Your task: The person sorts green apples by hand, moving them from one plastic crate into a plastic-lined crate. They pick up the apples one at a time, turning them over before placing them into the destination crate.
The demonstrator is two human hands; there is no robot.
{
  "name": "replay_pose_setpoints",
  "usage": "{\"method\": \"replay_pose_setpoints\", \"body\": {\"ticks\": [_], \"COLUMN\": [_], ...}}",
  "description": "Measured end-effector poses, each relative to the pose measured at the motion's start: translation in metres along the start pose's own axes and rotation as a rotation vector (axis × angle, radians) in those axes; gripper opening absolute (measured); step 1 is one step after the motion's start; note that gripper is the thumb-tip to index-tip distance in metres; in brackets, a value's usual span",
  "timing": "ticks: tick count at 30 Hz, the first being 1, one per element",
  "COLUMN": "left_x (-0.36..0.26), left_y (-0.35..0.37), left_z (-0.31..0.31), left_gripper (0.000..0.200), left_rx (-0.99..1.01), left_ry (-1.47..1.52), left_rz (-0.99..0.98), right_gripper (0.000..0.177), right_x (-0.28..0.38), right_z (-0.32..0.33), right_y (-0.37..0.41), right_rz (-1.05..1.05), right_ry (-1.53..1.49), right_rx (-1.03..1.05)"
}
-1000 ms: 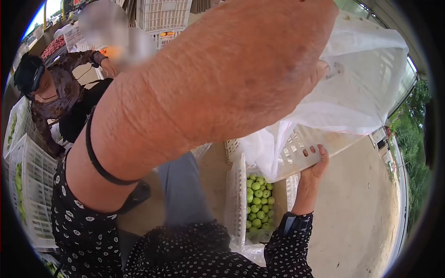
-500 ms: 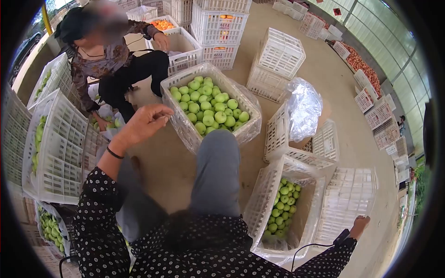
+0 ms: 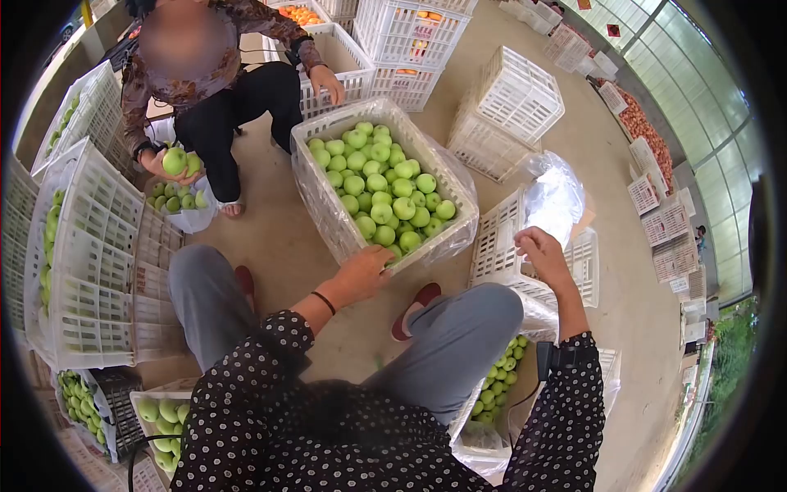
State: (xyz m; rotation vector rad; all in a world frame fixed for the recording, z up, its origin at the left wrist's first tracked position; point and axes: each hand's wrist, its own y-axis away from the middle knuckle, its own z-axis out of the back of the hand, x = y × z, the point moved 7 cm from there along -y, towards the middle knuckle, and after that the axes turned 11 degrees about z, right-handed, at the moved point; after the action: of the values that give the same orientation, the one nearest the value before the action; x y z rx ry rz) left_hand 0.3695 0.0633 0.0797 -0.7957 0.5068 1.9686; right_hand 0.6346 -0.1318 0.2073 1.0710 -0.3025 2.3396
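A white crate (image 3: 305, 176), lined with clear plastic and heaped with green apples (image 3: 381, 180), stands on the floor before my knees. My left hand (image 3: 361, 275) is at its near corner, fingers curled at the rim and the liner; the fingertips are partly hidden. To the right, my right hand (image 3: 544, 256) hovers with loosely bent fingers and nothing visible in them. Close behind it, clear plastic sheeting (image 3: 554, 197) lies on an openwork white crate (image 3: 497, 238). Beside my right thigh, a lined crate holds more green apples (image 3: 497, 385), partly covered by my arm and leg.
Across from me a seated person's hand (image 3: 170, 164) holds green apples above a bag of apples (image 3: 176, 198). Stacked white crates stand at left (image 3: 94, 262), at the back (image 3: 410, 49) and right of centre (image 3: 516, 98). Reddish-brown produce (image 3: 643, 131) lies along the far wall.
My left hand has come right and down to the apple crate's near corner. My right hand has swung in from the far right. The other person has lifted apples. My view has shifted.
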Motion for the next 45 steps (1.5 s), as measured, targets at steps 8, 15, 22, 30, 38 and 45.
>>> {"method": "replay_pose_setpoints", "body": {"ticks": [8, 15, 22, 30, 38, 45], "left_x": [0.021, 0.021, 0.084, 0.158, 0.181, 0.296], "left_y": [-0.050, -0.042, 0.021, 0.123, 0.062, 0.047], "left_z": [-0.090, -0.091, -0.046, 0.039, 0.159, 0.132], "left_gripper": [0.018, 0.010, 0.004, 0.008, 0.037, 0.040], "left_rx": [0.097, 0.090, 0.085, 0.435, -0.340, -0.783], "left_ry": [-0.454, -0.415, -0.527, -0.786, -0.191, -0.084], "left_rz": [0.091, 0.015, -0.124, -0.101, 0.559, 0.846], "right_gripper": [0.027, 0.013, 0.011, 0.018, 0.051, 0.049], "right_x": [-0.055, -0.074, -0.019, 0.081, 0.053, -0.036], "right_z": [-0.228, -0.256, -0.337, -0.455, -0.278, -0.302], "right_y": [-0.096, -0.099, -0.045, 0.038, -0.107, -0.130], "right_rz": [0.466, 0.521, 0.681, 0.675, 0.443, -0.052], "right_ry": [1.092, 0.948, 0.797, 0.465, 0.263, 0.226], "right_rx": [0.885, 0.590, 0.812, 0.802, -0.134, 0.222]}}
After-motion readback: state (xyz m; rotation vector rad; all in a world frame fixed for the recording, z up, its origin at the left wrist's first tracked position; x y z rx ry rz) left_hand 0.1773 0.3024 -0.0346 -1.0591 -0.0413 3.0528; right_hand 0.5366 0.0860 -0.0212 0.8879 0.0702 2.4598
